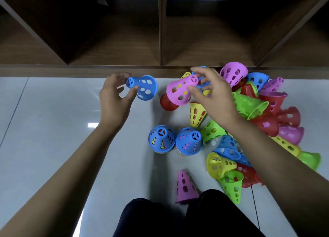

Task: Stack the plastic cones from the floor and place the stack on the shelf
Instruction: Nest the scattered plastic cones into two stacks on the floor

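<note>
My left hand (pixel 114 96) pinches a blue cone (pixel 144 87) by its narrow end, held sideways above the floor. My right hand (pixel 212 92) grips a pink cone (pixel 179 91) at its narrow top, tilted with the wide mouth down-left, just right of the blue one. Two short stacks topped by blue cones (pixel 161 139) (pixel 189 141) stand upright on the floor in the middle. A heap of loose cones (pixel 258 108) in red, green, yellow, pink and blue lies on the right. The wooden shelf (pixel 162 41) with dark open compartments runs across the top.
A single pink cone (pixel 185 187) stands near my knees (pixel 160 217) at the bottom. A red cone (pixel 167 102) lies below the held pink one. Bare grey floor tiles (pixel 53 121) stretch to the left. The shelf's low front rail (pixel 71 70) borders the floor.
</note>
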